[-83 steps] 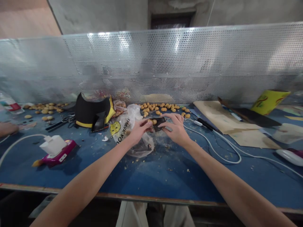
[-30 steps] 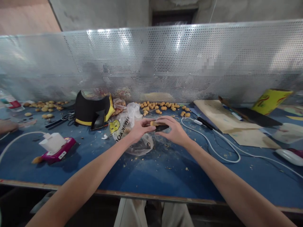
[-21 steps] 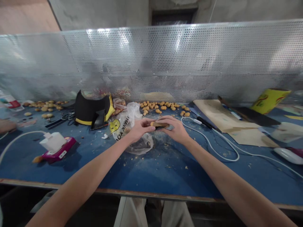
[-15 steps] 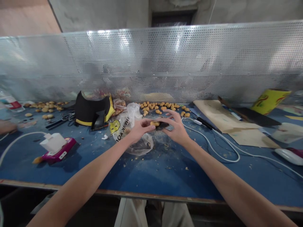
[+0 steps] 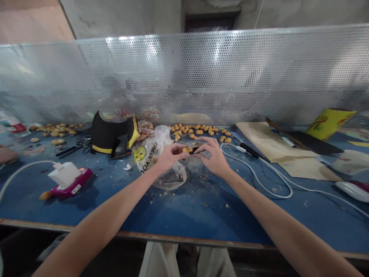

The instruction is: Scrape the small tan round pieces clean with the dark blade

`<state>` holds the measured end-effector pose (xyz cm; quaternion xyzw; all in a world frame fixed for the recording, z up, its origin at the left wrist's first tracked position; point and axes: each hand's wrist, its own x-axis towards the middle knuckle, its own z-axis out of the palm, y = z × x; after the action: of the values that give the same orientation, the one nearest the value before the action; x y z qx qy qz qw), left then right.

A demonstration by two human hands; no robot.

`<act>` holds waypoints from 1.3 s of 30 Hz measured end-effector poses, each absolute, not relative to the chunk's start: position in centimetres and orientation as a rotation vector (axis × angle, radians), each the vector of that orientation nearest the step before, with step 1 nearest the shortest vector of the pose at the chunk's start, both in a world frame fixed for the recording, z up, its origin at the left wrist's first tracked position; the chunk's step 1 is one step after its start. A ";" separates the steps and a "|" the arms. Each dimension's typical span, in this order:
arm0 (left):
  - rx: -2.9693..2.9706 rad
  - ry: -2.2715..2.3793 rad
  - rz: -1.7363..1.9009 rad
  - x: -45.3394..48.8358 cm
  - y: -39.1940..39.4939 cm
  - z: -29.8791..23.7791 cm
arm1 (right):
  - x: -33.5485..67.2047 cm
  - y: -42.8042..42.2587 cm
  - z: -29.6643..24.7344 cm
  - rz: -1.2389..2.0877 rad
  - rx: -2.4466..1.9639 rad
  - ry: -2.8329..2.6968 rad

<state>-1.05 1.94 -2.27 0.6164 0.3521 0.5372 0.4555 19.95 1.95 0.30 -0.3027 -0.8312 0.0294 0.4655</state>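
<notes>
Between thumb and fingers, my left hand (image 5: 169, 156) pinches a small rounded tan-yellow lump (image 5: 187, 150). Close on its right, my right hand (image 5: 213, 157) grips a thin dark piece (image 5: 197, 147) that looks like sandpaper, its fingers bent over it. The dark piece lies against or just beside the lump; the exact contact is partly hidden by my fingers. Both hands are held over the dusty middle of the blue table (image 5: 184, 215). Under and behind my left hand lies a crumpled clear plastic bag (image 5: 161, 138) printed THANK YOU.
Similar lumps (image 5: 206, 129) lie behind my hands, more at far left. A black-and-yellow visor-like piece (image 5: 108, 132), scissors (image 5: 82, 143) and a magenta power strip (image 5: 73, 188) are left. Brown sheets (image 5: 259, 142), a white cable (image 5: 268, 190) and a yellow roll (image 5: 330, 123) are right. Another person's hand (image 5: 7, 154) shows.
My right hand's raised fingers have come down and closed nearer the dark piece, which has tilted and shifted slightly. The left hand keeps its pinch on the lump.
</notes>
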 end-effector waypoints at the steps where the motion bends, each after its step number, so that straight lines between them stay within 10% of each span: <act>1: 1.545 0.879 1.319 -1.1 1.8 -2.1 | 19.9 1.9 0.2 0.110 -0.740 -2.026; 24: 1.983 0.983 1.184 -1.6 0.9 -1.1 | 20.1 3.4 -1.1 0.400 -0.820 -2.062; 39: 2.371 1.002 1.121 -2.4 0.9 -0.4 | 20.2 3.1 -0.9 -0.036 -0.990 -2.189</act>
<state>-2.38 0.88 -0.43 0.8327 0.3521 0.3936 0.1664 20.23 3.09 -0.85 -0.3843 -0.8497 -0.0139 0.3608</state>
